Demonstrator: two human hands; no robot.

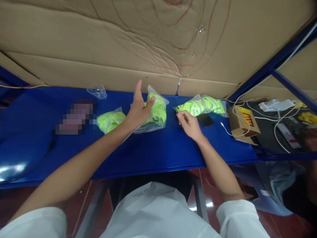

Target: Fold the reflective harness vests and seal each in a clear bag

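Note:
Several clear plastic bags of folded neon-yellow fabric with grey stripes lie on the blue table (153,155). My left hand (140,110) is over the left side of the middle bag (159,110), its thumb and fingers spread apart. Another bag (110,120) rests to the left, partly behind my left forearm. My right hand (188,124) has its fingers curled together at the near left edge of the right-hand bag (193,106); whatever they hold, if anything, is hidden. One more bag (214,105) adjoins that one on the right.
A dark phone (206,120) lies beside my right hand. Further right are an open cardboard box (244,124), white cables and a blue metal frame. Clear plastic (97,91) sits at the back left. Cardboard (119,72) lines the back. A person is partly visible at far right.

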